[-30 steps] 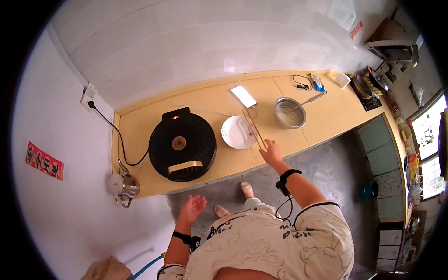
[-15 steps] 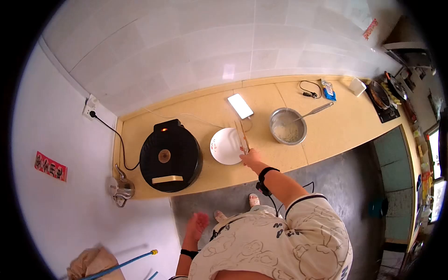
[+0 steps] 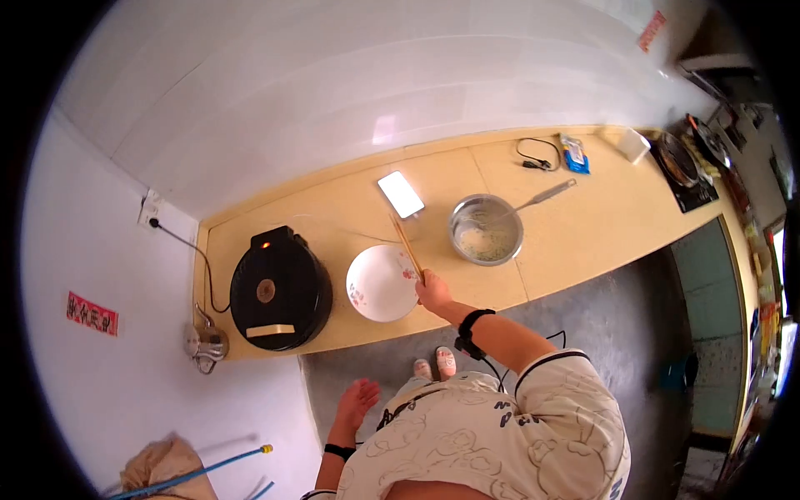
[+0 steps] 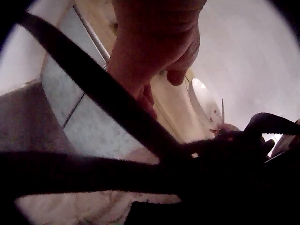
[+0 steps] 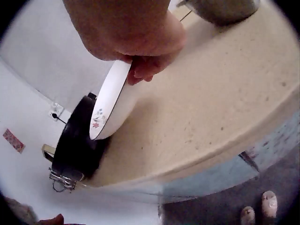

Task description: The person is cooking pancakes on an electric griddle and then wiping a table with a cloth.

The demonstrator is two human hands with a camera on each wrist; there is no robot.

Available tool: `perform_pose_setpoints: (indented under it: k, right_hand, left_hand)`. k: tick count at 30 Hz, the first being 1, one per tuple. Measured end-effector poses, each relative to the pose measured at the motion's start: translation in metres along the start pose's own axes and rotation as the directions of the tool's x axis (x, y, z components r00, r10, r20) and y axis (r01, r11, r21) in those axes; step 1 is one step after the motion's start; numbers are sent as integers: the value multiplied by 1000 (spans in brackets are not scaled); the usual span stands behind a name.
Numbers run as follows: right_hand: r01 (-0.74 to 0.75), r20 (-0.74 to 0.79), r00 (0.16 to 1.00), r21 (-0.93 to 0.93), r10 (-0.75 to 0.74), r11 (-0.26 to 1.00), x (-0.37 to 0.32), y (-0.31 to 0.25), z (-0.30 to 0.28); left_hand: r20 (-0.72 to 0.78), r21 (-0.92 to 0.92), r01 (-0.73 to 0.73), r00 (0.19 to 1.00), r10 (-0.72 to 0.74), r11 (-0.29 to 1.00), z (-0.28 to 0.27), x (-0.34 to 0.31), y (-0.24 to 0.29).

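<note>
My right hand [image 3: 433, 293] grips the rim of a white plate with pink flowers [image 3: 382, 285] and also holds a pair of wooden chopsticks [image 3: 407, 243] lying across that edge. In the right wrist view the plate [image 5: 111, 96] is tilted and raised over the counter, with curled fingers under its rim. My left hand [image 3: 357, 404] hangs loosely in front of the body, short of the counter, holding nothing. A steel bowl of pale batter [image 3: 487, 231] with a whisk [image 3: 542, 196] in it stands right of the plate.
A round black electric griddle [image 3: 279, 292], its light lit and lid down, sits on the counter at left. Beside it is a steel kettle [image 3: 205, 342]. A phone [image 3: 402, 195], a coiled cable [image 3: 537, 158] and a blue packet [image 3: 575, 155] lie toward the wall.
My right hand has moved left from the chopsticks' ends to the plate's rim and taken hold, raising the plate. The left hand stays low, with its fingers loose.
</note>
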State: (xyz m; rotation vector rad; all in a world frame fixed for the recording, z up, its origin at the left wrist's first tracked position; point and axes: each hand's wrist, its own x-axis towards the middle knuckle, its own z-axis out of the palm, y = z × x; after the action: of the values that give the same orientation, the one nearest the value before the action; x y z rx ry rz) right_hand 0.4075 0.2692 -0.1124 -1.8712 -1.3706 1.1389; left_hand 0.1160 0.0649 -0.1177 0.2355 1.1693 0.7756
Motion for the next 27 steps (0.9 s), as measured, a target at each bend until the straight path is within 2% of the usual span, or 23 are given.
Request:
perform_pose_setpoints:
  k: [2, 3, 5, 7, 10, 14, 16, 17, 19, 20, 23, 25, 27]
  right_hand:
    - [56, 93, 993, 185, -74, 981, -18, 6, -28]
    - [44, 64, 996, 191, -57, 981, -27, 10, -45]
    - [29, 146, 988, 201, -59, 979, -46, 20, -83]
    - [18, 88, 996, 155, -32, 988, -73, 34, -119]
    - [-79, -10, 996, 283, 85, 956, -116, 68, -163]
    - [-148, -139, 966, 394, 218, 907, -161, 132, -209]
    - [-216, -281, 893, 418, 351, 882, -178, 148, -226]
    - [-217, -283, 892, 418, 354, 882, -183, 153, -234]
    - [-222, -389, 817, 468, 425, 855, -184, 160, -248]
    - [-220, -387, 819, 468, 423, 856, -179, 169, -254]
    - [-202, -479, 753, 484, 451, 852, -150, 203, -274]
    - [-212, -498, 744, 455, 445, 865, -126, 222, -288]
    - [-222, -509, 743, 423, 434, 878, -97, 237, -303]
  left_hand:
    - [15, 97, 19, 1000, -21, 995, 2, 4, 6]
    - [31, 185, 13, 999, -19, 983, 4, 6, 11]
    - [71, 293, 9, 997, -31, 956, 5, 12, 17]
    - [113, 495, 24, 989, -92, 868, 4, 20, 21]
    - [137, 625, 57, 974, -181, 779, 3, 29, 19]
    - [160, 602, 103, 956, -246, 792, -10, 65, 3]
    - [102, 595, 154, 959, -264, 789, 2, 71, 8]
    - [104, 595, 155, 958, -267, 789, 11, 70, 11]
    - [97, 608, 109, 973, -210, 787, 28, 69, 20]
    - [95, 607, 107, 974, -206, 787, 33, 72, 23]
    - [143, 624, 40, 976, -164, 780, 48, 82, 27]
    - [126, 631, -39, 991, -54, 775, 66, 87, 26]
    - [134, 584, -67, 991, -15, 809, 96, 85, 25]
